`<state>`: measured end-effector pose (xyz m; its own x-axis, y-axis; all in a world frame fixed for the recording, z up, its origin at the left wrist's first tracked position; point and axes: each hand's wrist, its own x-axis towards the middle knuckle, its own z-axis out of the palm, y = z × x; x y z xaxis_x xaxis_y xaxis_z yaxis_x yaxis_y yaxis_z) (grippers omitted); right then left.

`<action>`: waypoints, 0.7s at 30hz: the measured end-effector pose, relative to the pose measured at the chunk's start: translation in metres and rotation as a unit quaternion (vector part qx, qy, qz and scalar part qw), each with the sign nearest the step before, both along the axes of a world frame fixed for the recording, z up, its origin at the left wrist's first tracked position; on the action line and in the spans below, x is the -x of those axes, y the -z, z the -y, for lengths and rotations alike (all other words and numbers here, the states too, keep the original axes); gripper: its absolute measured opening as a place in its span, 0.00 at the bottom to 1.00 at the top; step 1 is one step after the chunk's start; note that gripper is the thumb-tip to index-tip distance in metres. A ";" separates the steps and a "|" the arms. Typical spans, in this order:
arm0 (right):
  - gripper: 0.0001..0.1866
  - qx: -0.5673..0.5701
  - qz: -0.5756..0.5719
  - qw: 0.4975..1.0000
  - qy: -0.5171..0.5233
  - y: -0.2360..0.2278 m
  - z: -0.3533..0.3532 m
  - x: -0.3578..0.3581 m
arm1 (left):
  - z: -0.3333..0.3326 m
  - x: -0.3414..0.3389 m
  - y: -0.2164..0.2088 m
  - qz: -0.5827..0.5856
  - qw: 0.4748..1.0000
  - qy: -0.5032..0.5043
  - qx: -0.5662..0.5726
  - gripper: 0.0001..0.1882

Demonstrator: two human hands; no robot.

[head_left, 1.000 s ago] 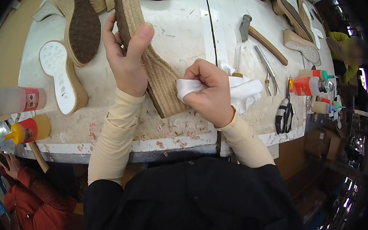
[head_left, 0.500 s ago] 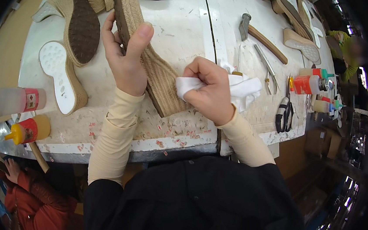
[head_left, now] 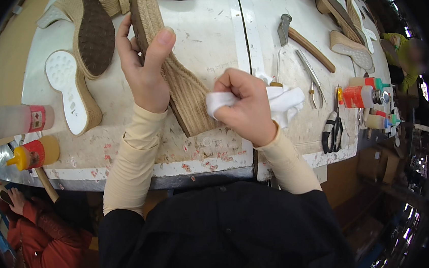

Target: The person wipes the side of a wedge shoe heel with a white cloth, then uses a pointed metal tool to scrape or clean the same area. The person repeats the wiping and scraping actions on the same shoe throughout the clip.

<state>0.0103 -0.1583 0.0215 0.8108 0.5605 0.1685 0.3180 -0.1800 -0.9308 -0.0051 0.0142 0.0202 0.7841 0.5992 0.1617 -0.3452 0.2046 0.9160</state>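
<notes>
I have the wedge (head_left: pixel 185 95) gripped in the left hand (head_left: pixel 145 76), fingers on its dark sole and thumb across the woven side. It tilts over the counter (head_left: pixel 216 37); I can't tell whether its lower end touches. The right hand (head_left: pixel 246 105) has its fingers curled tight on a white cloth (head_left: pixel 287 103), against the wedge's thick end. To the right, I see a hammer (head_left: pixel 312 50) and clippers (head_left: pixel 332 130).

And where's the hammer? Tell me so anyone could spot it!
On the white table, find the dark seam. Right of it, past the cloth in the right hand, lies the hammer. Its long wooden handle sets it apart from the thin metal tool beside it.
</notes>
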 end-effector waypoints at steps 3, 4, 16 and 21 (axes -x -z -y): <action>0.06 0.003 -0.013 1.000 0.005 -0.002 -0.001 -0.001 | 0.000 0.000 0.000 -0.001 1.000 0.006 -0.003 0.40; 0.06 0.022 -0.031 0.999 -0.013 -0.003 0.000 -0.001 | 0.000 0.000 0.000 0.000 1.000 0.006 -0.006 0.40; 0.06 0.013 -0.038 0.999 0.009 -0.008 -0.001 0.000 | 0.000 0.000 -0.001 0.009 1.000 -0.007 -0.018 0.40; 0.06 0.041 -0.035 0.998 -0.012 -0.009 -0.001 0.000 | -0.001 0.001 -0.002 0.013 1.000 0.002 -0.018 0.41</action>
<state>0.0099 -0.1574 0.0303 0.8055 0.5892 0.0638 0.2570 -0.2502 -0.9335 -0.0061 0.0154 0.0220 0.7815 0.5894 0.2045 -0.3691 0.1727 0.9132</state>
